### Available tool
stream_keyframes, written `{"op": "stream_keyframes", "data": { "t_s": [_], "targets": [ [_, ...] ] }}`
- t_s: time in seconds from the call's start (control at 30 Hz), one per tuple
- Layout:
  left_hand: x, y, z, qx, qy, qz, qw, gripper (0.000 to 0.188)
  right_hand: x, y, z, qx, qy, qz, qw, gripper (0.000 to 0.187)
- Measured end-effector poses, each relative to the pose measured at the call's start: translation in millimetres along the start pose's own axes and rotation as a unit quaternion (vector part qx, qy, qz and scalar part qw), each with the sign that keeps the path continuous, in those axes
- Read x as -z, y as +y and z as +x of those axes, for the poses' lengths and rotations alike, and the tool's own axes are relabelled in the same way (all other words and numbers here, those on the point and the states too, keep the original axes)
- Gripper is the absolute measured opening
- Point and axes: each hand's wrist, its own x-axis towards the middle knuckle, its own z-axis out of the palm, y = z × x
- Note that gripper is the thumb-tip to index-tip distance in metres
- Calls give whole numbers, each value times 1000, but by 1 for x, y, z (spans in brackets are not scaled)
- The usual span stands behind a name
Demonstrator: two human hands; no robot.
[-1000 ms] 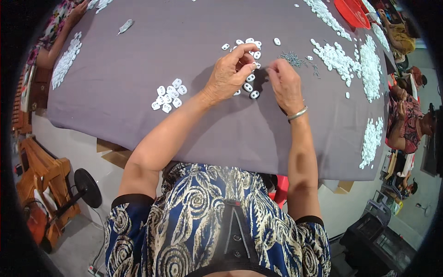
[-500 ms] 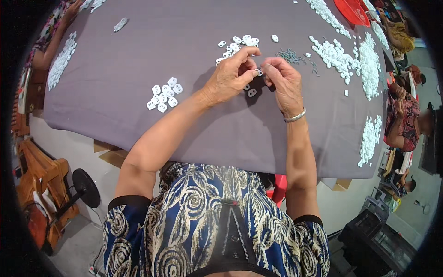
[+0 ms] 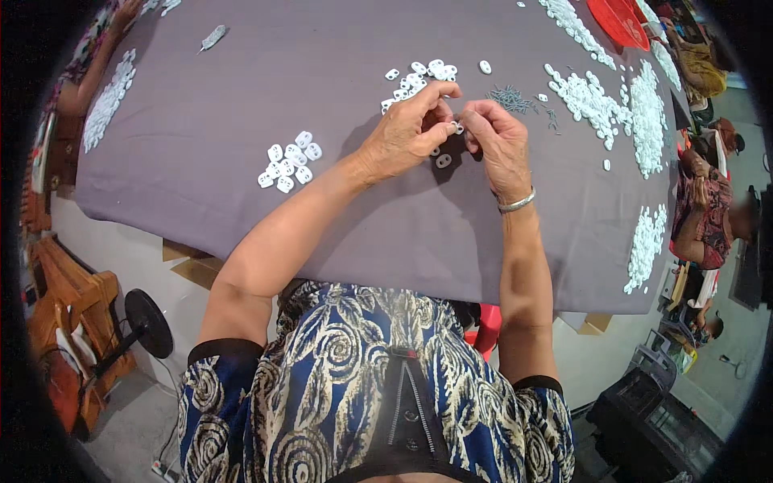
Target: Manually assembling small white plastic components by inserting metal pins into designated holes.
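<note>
My left hand (image 3: 401,138) pinches a small white plastic piece with holes (image 3: 458,127) between thumb and finger, a little above the tabletop. Right against it, my right hand (image 3: 501,146) is closed in a pinch; whatever its fingertips hold is too small to make out. Beyond the left hand lies a loose heap of white oval two-holed pieces (image 3: 415,81), partly hidden by the fingers. Another such oval piece (image 3: 443,161) rests below the hands. Past my right hand is a small pile of slim dark grey-green pins (image 3: 510,100).
A cluster of white pieces (image 3: 287,165) sits left of my left forearm. Larger white heaps (image 3: 586,105) spread at the right, near a red basin (image 3: 618,22). A grey cloth (image 3: 201,121) covers the table. Other people sit along the left and right edges.
Both hands stay together at almost the same spot, the pinched white piece still between them. The whole view has shifted very slightly.
</note>
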Motion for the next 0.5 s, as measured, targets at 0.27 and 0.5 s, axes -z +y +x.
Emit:
{"op": "stream_keyframes", "data": {
  "t_s": [0.27,0.5],
  "targets": [
    [-1,0,-1,-4,2,10,1000,38,-1,-1,-1,58,-16,-80,995,12],
    [-2,2,-2,1,17,24,1000,37,-1,-1,1,146,-5,-245,958,12]
  ]
}}
